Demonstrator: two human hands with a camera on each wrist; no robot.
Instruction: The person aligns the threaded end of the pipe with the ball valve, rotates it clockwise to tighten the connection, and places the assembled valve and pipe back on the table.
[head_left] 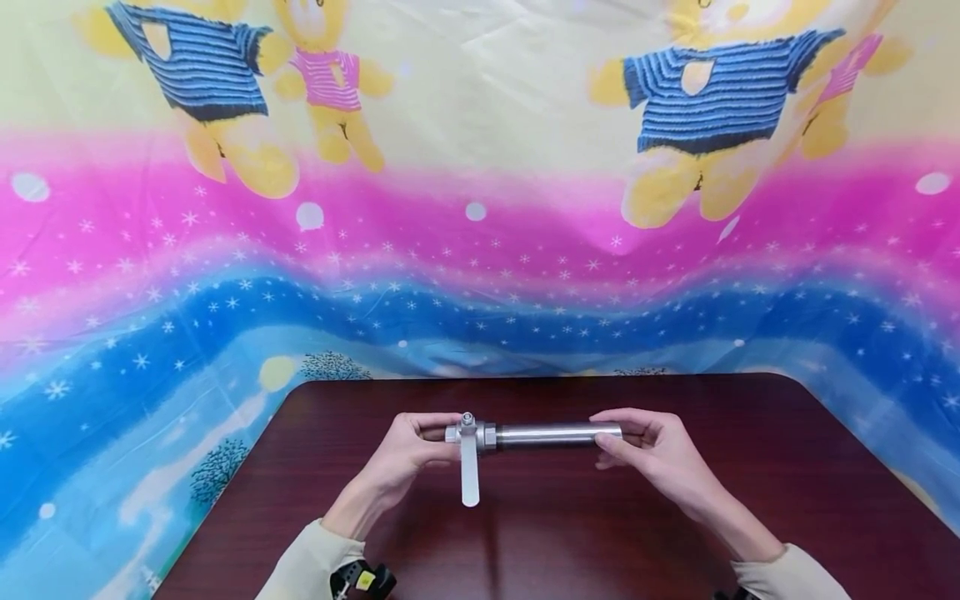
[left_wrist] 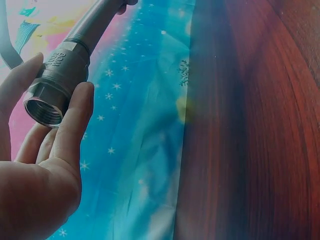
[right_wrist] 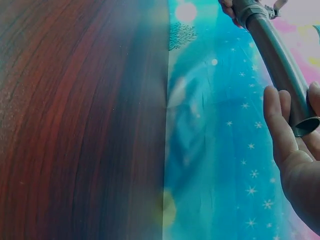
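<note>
A metal ball valve [head_left: 487, 437] with a flat silver lever handle [head_left: 469, 475] is joined to a straight steel pipe [head_left: 555, 434], and both are held level above the table. My left hand [head_left: 405, 458] grips the valve's free end between thumb and fingers. In the left wrist view the threaded opening of the valve [left_wrist: 62, 70] faces that hand. At the pipe's far end my right hand [head_left: 660, 450] pinches the tube. The right wrist view shows the hollow plain end of the pipe [right_wrist: 285, 70] between the fingers of the right hand [right_wrist: 302, 175]. The lever points toward me.
A dark red-brown wooden table [head_left: 337, 533] with rounded far corners lies below. Behind and beside it hangs a printed cloth [head_left: 480, 250] with bears and snowflakes. A black strapped device [head_left: 363, 579] sits at the left wrist.
</note>
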